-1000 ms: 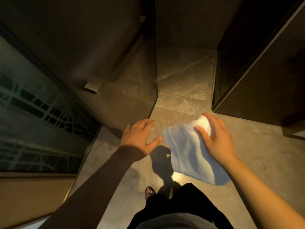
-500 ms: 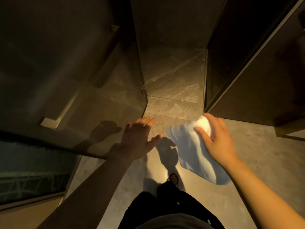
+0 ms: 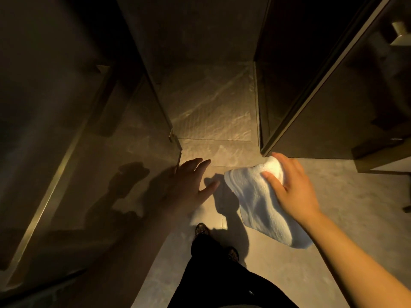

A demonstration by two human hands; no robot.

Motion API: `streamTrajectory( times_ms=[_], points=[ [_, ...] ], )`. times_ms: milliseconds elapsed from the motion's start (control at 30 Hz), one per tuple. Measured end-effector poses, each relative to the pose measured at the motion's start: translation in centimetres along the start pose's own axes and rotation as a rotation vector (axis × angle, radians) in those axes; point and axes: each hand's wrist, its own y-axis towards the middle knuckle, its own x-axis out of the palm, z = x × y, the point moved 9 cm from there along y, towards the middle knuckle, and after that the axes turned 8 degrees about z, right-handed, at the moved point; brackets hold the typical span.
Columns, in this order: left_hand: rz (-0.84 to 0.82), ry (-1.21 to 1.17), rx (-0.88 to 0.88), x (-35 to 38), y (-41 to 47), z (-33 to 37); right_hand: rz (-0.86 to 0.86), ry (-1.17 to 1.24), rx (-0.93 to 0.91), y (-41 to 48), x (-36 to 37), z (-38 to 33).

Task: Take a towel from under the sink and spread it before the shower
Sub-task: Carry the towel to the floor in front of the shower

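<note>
From the head camera I see my right hand (image 3: 294, 187) held out over the tiled floor (image 3: 333, 218), its fingers (image 3: 272, 180) pinching one bunched end of the white towel (image 3: 260, 203); the rest of the towel hangs loose below, off the floor, still folded on itself. My left hand (image 3: 191, 185) is empty, fingers spread, beside the bottom corner of the glass door (image 3: 115, 156) on the left, apart from the towel. Ahead, a narrow strip of wet-looking tile (image 3: 211, 107) runs between that glass door and a dark cabinet (image 3: 333, 96) on the right, whose lower corner sits just beyond the towel's top. My shoes (image 3: 201, 230) and dark trousers (image 3: 222, 274) stand at the floor's near edge.
</note>
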Motion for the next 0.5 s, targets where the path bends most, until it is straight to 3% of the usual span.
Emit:
streamTrajectory(
  times_ms=[233,500],
  points=[
    [-0.020,0.087,0.086,2.6,7.9,-0.1,0.033,0.023,0.024,4.9,1.4,2.9],
    [0.067,-0.022,0.033,10.3,13.2,2.0,-0.027,0.084,-0.018,8.6,3.9,9.9]
  ],
)
